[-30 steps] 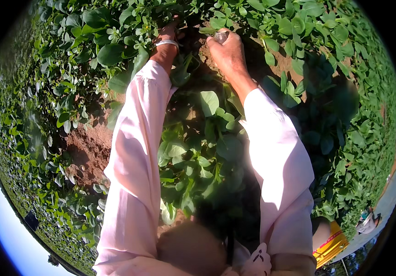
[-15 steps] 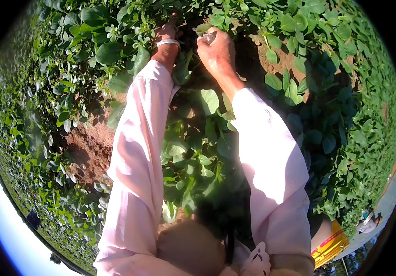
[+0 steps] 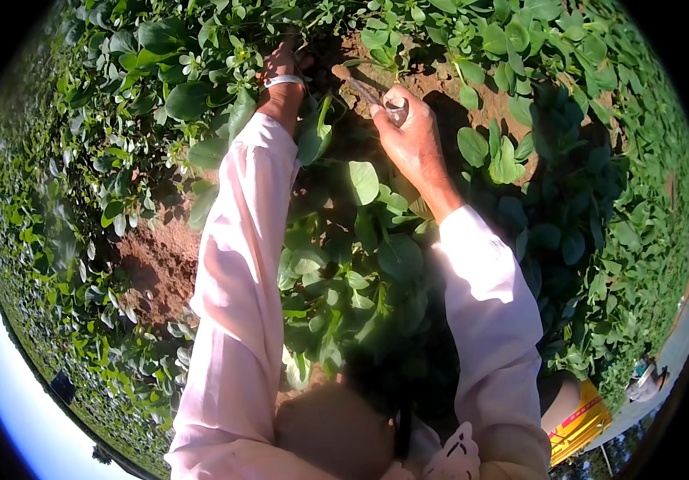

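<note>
My right hand (image 3: 412,132) is closed around a small hand tool (image 3: 363,90). A grey, narrow shaft reaches up and left from my fist to a rounded, soil-coloured tip held over bare ground. My left hand (image 3: 283,78), with a white band (image 3: 283,80) at the wrist, reaches in among leafy green plants (image 3: 232,60) at the top of the view. Foliage and shade hide its fingers, so I cannot make out what they touch. Between my forearms grow broad-leaved plants (image 3: 348,276).
Dense low greenery (image 3: 632,232) spreads on both sides. Patches of reddish-brown soil (image 3: 152,272) show at left and near the tool. A yellow object with a red stripe (image 3: 583,420) lies at the lower right, close to my right elbow, with a pale strip of ground (image 3: 672,364) beyond.
My right hand has moved right and toward me, drawing the tool away from my left hand, so its shaft and tip now show. My left hand has shifted slightly left.
</note>
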Demonstrator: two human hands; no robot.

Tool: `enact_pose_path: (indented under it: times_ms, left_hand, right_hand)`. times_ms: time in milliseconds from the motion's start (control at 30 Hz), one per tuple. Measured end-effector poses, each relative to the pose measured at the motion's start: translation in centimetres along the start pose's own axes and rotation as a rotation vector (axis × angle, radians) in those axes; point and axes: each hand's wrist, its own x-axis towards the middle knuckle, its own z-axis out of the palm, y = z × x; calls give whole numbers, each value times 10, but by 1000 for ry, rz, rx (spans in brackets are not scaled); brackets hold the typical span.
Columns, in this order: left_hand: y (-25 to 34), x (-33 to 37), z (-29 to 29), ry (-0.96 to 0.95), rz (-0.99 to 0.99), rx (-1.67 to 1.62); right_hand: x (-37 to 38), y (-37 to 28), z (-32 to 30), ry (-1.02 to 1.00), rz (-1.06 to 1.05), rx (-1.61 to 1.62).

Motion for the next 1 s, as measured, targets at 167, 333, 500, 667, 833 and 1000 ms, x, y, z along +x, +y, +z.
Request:
enact_pose_path:
  times_ms: [167, 333, 500, 667, 833, 1000]
  left_hand:
    - [-4, 0, 10, 48, -7, -195]
    - [-15, 11, -6, -27, 190, 626]
    - [3, 6, 11, 154, 40, 569]
    - [25, -11, 62, 23, 538, 1473]
    - [-2, 19, 87, 263, 602, 1439]
    - [9, 18, 77, 208, 444, 1414]
  right_hand:
    - [45, -7, 40, 106, 79, 36]
    - [38, -8, 33, 83, 89, 30]
    - [-38, -8, -10, 28, 14, -82]
    - [-48, 0, -9, 83, 22, -72]
    - [-47, -12, -4, 84, 56, 45]
    - [-42, -6, -5, 61, 57, 38]
